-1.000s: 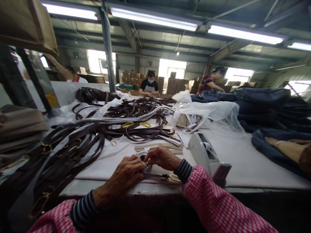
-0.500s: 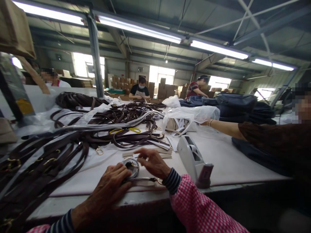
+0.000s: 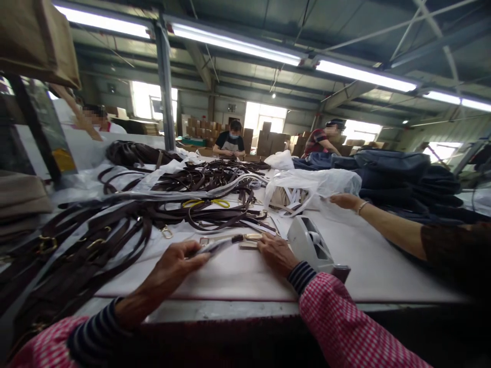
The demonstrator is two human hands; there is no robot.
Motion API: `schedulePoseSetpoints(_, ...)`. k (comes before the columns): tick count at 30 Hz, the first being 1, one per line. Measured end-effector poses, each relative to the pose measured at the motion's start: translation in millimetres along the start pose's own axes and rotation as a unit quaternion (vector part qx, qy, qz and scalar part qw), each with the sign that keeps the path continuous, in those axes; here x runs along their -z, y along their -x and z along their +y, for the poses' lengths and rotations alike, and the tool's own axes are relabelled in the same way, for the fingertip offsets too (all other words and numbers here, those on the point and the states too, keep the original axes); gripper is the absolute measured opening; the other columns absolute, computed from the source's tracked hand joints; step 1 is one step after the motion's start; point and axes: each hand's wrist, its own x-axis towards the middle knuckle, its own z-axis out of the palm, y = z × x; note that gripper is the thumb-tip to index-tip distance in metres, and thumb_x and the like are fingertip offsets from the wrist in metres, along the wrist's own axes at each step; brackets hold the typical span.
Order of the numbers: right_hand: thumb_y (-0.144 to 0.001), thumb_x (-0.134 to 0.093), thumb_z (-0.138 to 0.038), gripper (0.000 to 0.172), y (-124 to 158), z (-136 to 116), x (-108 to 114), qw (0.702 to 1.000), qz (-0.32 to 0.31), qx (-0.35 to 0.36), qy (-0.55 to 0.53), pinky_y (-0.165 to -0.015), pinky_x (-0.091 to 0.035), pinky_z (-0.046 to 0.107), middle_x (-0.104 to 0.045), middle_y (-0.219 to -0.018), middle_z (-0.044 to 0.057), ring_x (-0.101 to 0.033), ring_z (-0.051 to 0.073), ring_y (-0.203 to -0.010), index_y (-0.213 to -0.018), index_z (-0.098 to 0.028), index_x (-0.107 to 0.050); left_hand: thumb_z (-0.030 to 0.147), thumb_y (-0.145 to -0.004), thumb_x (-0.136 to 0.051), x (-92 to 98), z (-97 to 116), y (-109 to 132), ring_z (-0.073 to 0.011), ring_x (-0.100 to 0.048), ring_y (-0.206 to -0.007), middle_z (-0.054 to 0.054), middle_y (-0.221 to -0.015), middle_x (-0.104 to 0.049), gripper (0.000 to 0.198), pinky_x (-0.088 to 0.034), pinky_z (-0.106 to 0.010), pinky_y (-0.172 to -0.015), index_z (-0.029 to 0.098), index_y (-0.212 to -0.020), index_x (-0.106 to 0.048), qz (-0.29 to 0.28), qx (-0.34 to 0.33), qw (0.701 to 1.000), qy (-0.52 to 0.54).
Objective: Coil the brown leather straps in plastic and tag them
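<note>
My left hand (image 3: 174,271) is closed on a dark strap (image 3: 217,246) in a clear wrapping, held just above the white table. The strap is blurred by motion. Its dark end and a gold-coloured metal clasp (image 3: 253,236) point right, toward my other hand. My right hand (image 3: 278,255) reaches down with bent fingers at the thin beige strips (image 3: 248,246), its fingertips closed over their right end. A grey tape dispenser (image 3: 310,245) stands just right of that hand.
Brown straps (image 3: 126,230) with metal fittings lie heaped at left and centre. A co-worker's hand (image 3: 347,201) touches a clear plastic bag (image 3: 326,181). Dark blue bags (image 3: 391,174) are piled at right. Other people work further back. The table edge (image 3: 230,309) runs close to me.
My left hand has lifted the coiled strap off the table and turned it. My right hand has moved away from the coil to the beige strips. The view has shifted slightly left.
</note>
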Motion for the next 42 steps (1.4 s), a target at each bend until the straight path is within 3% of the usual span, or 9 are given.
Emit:
schedulePoseSetpoints(5,-0.096,-0.049,-0.003,0.024,-2,3,-7,0.999,0.036,0.008,0.003,-0.083,-0.049,0.035,-0.070,-0.106,0.015,-0.061,0.026,-0.101,-0.096,-0.013,-0.071,0.051,-0.086,-0.070,21.4,8,3,-0.0180,-0.053,-0.072,-0.002,-0.076,-0.065,0.035,-0.041,-0.028,-0.066,0.016,-0.079,-0.071,-0.017,0.031,0.971,0.237)
schedulePoseSetpoints(10,-0.092,-0.052,-0.002,0.025,1,-2,-18,0.992,0.109,-0.026,-0.051,-0.077,-0.048,0.031,-0.071,-0.094,0.012,-0.065,0.024,-0.091,-0.081,-0.015,-0.071,0.040,-0.083,-0.075,14.3,5,10,-0.0182,-0.058,-0.075,-0.005,-0.085,-0.072,0.025,-0.047,-0.028,-0.070,0.015,-0.086,-0.077,-0.009,0.060,0.928,0.367)
schedulePoseSetpoints(14,-0.094,-0.058,-0.011,0.026,3,1,-12,0.972,0.184,-0.065,-0.128,-0.071,-0.050,0.028,-0.070,-0.083,0.006,-0.067,0.020,-0.081,-0.073,-0.019,-0.070,0.036,-0.083,-0.078,9.3,6,16,-0.0196,-0.062,-0.083,-0.007,-0.095,-0.075,0.025,-0.051,-0.030,-0.079,0.013,-0.094,-0.078,-0.013,0.048,0.914,0.402)
schedulePoseSetpoints(18,-0.100,-0.056,-0.022,0.021,18,-17,15,0.932,0.299,-0.076,-0.191,-0.082,-0.054,0.033,-0.069,-0.091,0.007,-0.067,0.022,-0.091,-0.087,-0.021,-0.072,0.029,-0.084,-0.079,10.2,10,21,-0.0233,-0.065,-0.096,-0.011,-0.108,-0.075,0.025,-0.052,-0.033,-0.091,0.011,-0.101,-0.078,-0.039,0.044,0.897,0.438)
schedulePoseSetpoints(22,-0.100,-0.060,-0.021,0.015,46,-70,47,0.844,0.415,0.041,-0.338,-0.072,-0.056,0.030,-0.071,-0.090,0.005,-0.069,0.019,-0.082,-0.094,-0.025,-0.073,0.025,-0.083,-0.078,5.9,15,24,-0.0224,-0.067,-0.093,-0.011,-0.103,-0.077,0.022,-0.054,-0.033,-0.090,0.010,-0.100,-0.079,-0.057,0.072,0.868,0.488)
schedulePoseSetpoints(25,-0.099,-0.058,-0.011,0.021,62,-109,57,0.817,0.401,0.115,-0.397,-0.074,-0.057,0.029,-0.075,-0.095,0.004,-0.072,0.018,-0.085,-0.097,-0.028,-0.072,0.026,-0.083,-0.079,0.2,18,27,-0.0199,-0.066,-0.084,-0.010,-0.098,-0.077,0.021,-0.055,-0.031,-0.080,0.010,-0.097,-0.079,-0.075,0.080,0.864,0.491)
schedulePoseSetpoints(28,-0.097,-0.058,-0.009,0.022,66,-128,50,0.804,0.366,0.152,-0.443,-0.071,-0.056,0.026,-0.076,-0.096,0.004,-0.073,0.016,-0.081,-0.098,-0.027,-0.072,0.030,-0.085,-0.079,-2.6,21,32,-0.0187,-0.065,-0.081,-0.010,-0.095,-0.075,0.024,-0.054,-0.028,-0.073,0.010,-0.099,-0.078,-0.102,0.069,0.869,0.478)
schedulePoseSetpoints(33,-0.096,-0.061,-0.011,0.019,61,-129,34,0.786,0.330,0.167,-0.495,-0.073,-0.057,0.026,-0.076,-0.095,0.005,-0.073,0.017,-0.082,-0.094,-0.026,-0.073,0.028,-0.091,-0.076,-3.2,21,39,-0.0138,-0.060,-0.073,-0.006,-0.088,-0.070,0.016,-0.050,-0.025,-0.065,0.012,-0.095,-0.076,-0.129,0.056,0.868,0.477)
schedulePoseSetpoints(42,-0.086,-0.071,-0.006,0.015,50,-128,31,0.757,0.295,0.151,-0.564,-0.068,-0.054,0.023,-0.074,-0.093,0.005,-0.070,0.016,-0.080,-0.087,-0.022,-0.071,0.029,-0.092,-0.077,-6.1,19,44,-0.0120,-0.053,-0.071,-0.003,-0.083,-0.063,0.018,-0.045,-0.024,-0.066,0.013,-0.092,-0.069,-0.143,0.051,0.876,0.457)
